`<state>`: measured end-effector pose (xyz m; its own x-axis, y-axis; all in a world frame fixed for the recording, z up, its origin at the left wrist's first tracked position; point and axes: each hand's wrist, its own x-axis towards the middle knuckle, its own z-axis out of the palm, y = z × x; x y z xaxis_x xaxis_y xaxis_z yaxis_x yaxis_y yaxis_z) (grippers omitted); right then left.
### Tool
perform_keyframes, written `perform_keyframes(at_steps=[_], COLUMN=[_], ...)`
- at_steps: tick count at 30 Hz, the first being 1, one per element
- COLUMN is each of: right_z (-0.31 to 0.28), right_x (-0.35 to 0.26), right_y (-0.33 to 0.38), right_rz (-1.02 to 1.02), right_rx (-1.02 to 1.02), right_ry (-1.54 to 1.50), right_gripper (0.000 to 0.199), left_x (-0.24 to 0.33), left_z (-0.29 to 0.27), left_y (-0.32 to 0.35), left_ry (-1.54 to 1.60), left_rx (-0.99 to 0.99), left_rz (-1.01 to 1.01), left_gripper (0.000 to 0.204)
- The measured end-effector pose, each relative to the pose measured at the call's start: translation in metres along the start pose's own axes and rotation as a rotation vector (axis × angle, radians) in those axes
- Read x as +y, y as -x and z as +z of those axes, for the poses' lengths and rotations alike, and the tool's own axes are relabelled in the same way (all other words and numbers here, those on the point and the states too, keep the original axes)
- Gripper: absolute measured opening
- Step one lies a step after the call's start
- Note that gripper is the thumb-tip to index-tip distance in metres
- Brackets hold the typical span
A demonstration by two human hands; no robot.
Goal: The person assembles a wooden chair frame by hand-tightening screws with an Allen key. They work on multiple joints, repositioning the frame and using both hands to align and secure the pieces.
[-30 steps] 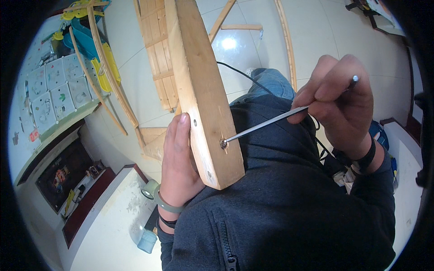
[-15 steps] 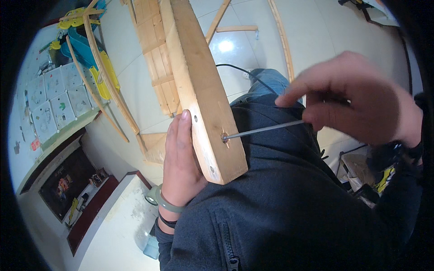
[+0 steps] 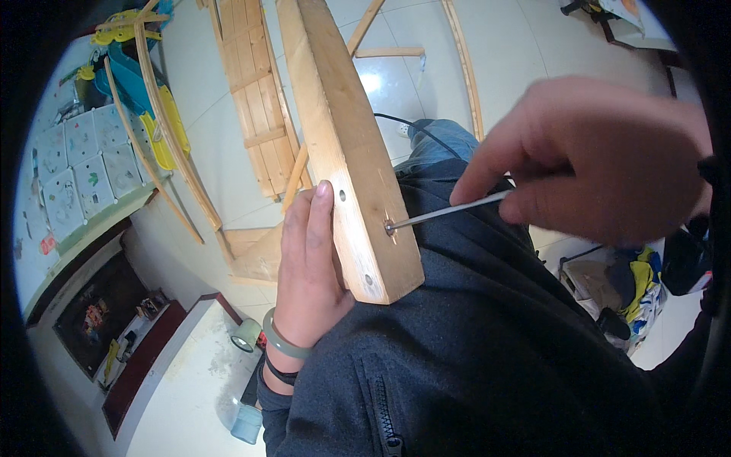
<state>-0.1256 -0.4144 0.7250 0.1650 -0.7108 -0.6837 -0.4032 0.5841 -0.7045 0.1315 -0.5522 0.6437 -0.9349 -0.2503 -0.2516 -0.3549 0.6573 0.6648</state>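
Note:
A thick wooden beam (image 3: 356, 141) runs from the top of the view down to my lap, its near end against my dark jacket. My left hand (image 3: 308, 244) grips it from the left, with fingers along its pale narrow face and the thumb hidden. Two small holes show in that face. In the broad face is a splintered hole, where the tip of a thin metal hex key (image 3: 442, 213) sits. My right hand (image 3: 586, 164), slightly blurred, pinches the key's outer end; its index finger lies by the shaft. The end inside the hand is hidden.
A slatted wooden panel (image 3: 255, 99) lies on the tiled floor beyond the beam. Long wooden strips (image 3: 171, 122) stand at the left near a yellow and teal plastic piece (image 3: 129, 80). A black cable (image 3: 415, 122) crosses by my leg. A bag of things (image 3: 632, 293) rests at the right.
The beam's near end has shifted slightly right in the view. My right hand has turned, and its index finger has come down from apart to beside the shaft. The tip stays in the hole.

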Motion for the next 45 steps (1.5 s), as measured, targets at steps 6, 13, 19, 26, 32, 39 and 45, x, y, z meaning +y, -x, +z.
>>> perform_keyframes(at_steps=[6, 13, 19, 26, 32, 39, 45], right_z=[0.017, 0.02, 0.024, 0.028, 0.029, 0.028, 0.02], right_x=[0.001, 0.004, 0.003, 0.006, 0.026, 0.035, 0.017], right_y=[-0.003, -0.004, -0.004, 0.001, 0.001, -0.01, 0.0], right_rz=[-0.322, -0.127, -0.143, 0.12, -0.327, -0.513, -0.015], right_rx=[0.155, 0.067, 0.356, 0.411, 0.299, 0.287, 0.352], right_ry=[0.235, 0.516, 0.087, -0.536, 0.312, 0.364, -0.73], right_gripper=[0.022, 0.029, 0.038, 0.037, 0.026, 0.024, 0.024], left_x=[0.003, 0.004, 0.004, 0.006, 0.01, 0.011, 0.008], left_z=[0.0, 0.004, 0.001, 0.001, -0.004, -0.006, -0.009], left_y=[-0.001, 0.003, 0.009, 0.008, 0.005, 0.006, 0.004], left_ry=[-0.017, 0.053, 0.044, 0.007, 0.01, -0.02, 0.036], left_rx=[-0.009, 0.035, -0.035, -0.002, -0.007, -0.017, -0.01], left_rz=[-0.019, -0.03, -0.137, -0.118, -0.107, -0.11, -0.122], left_gripper=[0.105, 0.103, 0.099, 0.103, 0.104, 0.103, 0.105])
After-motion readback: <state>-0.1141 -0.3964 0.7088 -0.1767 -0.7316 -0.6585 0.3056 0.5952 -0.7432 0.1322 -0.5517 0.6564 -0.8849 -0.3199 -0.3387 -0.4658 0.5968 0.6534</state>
